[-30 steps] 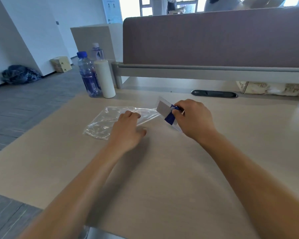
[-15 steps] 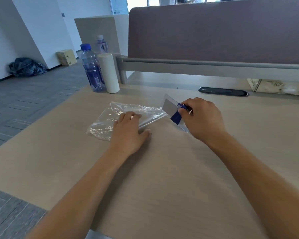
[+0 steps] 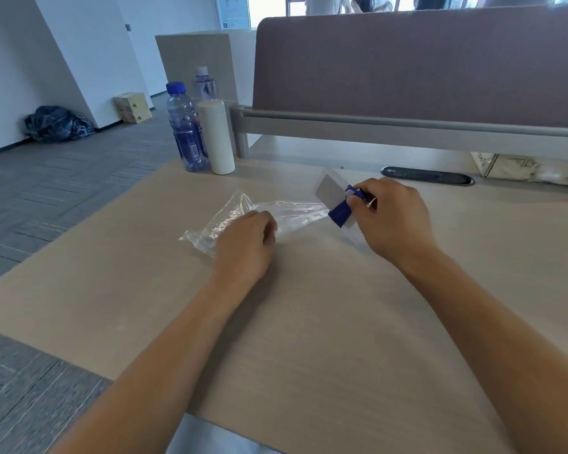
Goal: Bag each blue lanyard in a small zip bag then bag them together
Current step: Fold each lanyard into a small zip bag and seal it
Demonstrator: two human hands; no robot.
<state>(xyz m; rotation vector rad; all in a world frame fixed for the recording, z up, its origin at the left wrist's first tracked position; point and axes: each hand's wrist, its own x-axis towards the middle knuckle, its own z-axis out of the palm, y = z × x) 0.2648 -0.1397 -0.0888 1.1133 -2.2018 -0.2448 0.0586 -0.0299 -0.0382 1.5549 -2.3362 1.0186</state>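
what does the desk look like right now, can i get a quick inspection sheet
surface: pale wood desk.
job's things: small bag with blue lanyard, at the mouth of the large bag lying flat.
clutter: two bottles, white cylinder, box far right.
grippers: left hand holds large bag; right hand pinches small bag.
cables: nothing seen; grommet at the back.
surroundings: divider, grey floor, dark bundle by wall.

Left hand rests curled on crumpled clear plastic bag, pinning it to pale wood-grain desk. Right hand pinches small clear zip bag with bundled blue lanyard. Blue-capped plastic water bottle beside white cylinder, far left.
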